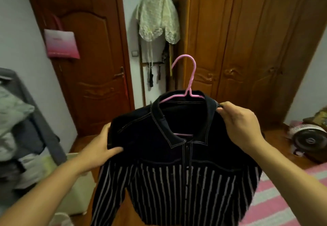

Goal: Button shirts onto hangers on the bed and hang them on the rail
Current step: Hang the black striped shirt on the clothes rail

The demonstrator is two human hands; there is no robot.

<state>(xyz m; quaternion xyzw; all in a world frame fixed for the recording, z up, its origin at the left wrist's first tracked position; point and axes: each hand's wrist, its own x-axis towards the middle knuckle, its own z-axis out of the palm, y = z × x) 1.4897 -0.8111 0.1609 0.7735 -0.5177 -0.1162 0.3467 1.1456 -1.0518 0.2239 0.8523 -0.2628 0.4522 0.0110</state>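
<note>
We hold the buttoned shirt (178,163) on its pink hanger (184,77) up before the wardrobe (247,39), left hand (99,151) gripping one shoulder, right hand (238,124) pinching the other, so next we judge it needs carrying to the rail, unseen here.

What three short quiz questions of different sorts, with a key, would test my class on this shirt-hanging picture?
1. True or false: the pink hanger is already inside the dark striped shirt.
2. Multiple choice: where does the right hand grip the shirt? A) hem B) shoulder by the collar C) cuff
3. Fill in: the left hand holds the shirt's other ______.

Key: 1 true, its hook sticks up above the collar. 2 B. 3 shoulder.
</note>
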